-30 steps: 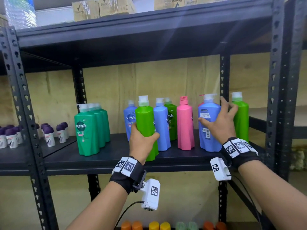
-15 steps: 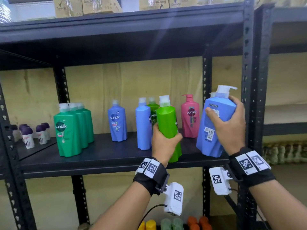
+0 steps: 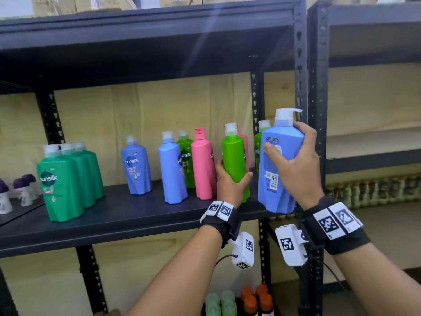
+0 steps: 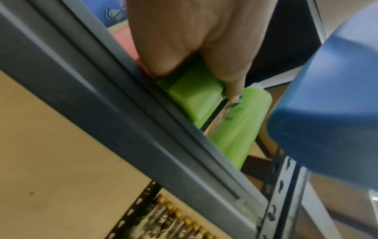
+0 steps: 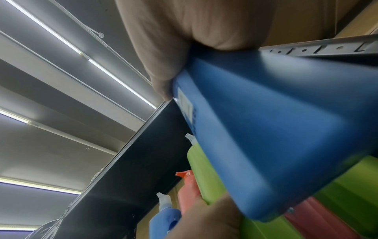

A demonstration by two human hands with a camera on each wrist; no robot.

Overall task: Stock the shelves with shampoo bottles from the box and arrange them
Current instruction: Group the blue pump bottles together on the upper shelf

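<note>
My left hand (image 3: 230,181) grips a light green shampoo bottle (image 3: 234,156) upright near the front of the dark shelf (image 3: 127,220); the left wrist view shows its base (image 4: 194,98) at the shelf edge under my fingers. My right hand (image 3: 293,165) holds a big blue pump bottle (image 3: 280,169) lifted just off the shelf's right end, back label toward me; its blue body (image 5: 276,129) fills the right wrist view. Behind stand a pink bottle (image 3: 202,163), a blue bottle (image 3: 170,169), another blue one (image 3: 136,167) and a green one (image 3: 258,144).
Three dark green bottles (image 3: 61,185) stand in a row at the shelf's left. Small purple-capped bottles (image 3: 22,190) sit on the neighbouring shelf. A black upright post (image 3: 300,87) rises just right of the blue pump bottle. Orange and green caps (image 3: 248,302) show on the shelf below.
My right hand has lifted the blue pump bottle off the shelf and brought it forward. My left hand has carried the light green bottle rightward, beside the pink bottles.
</note>
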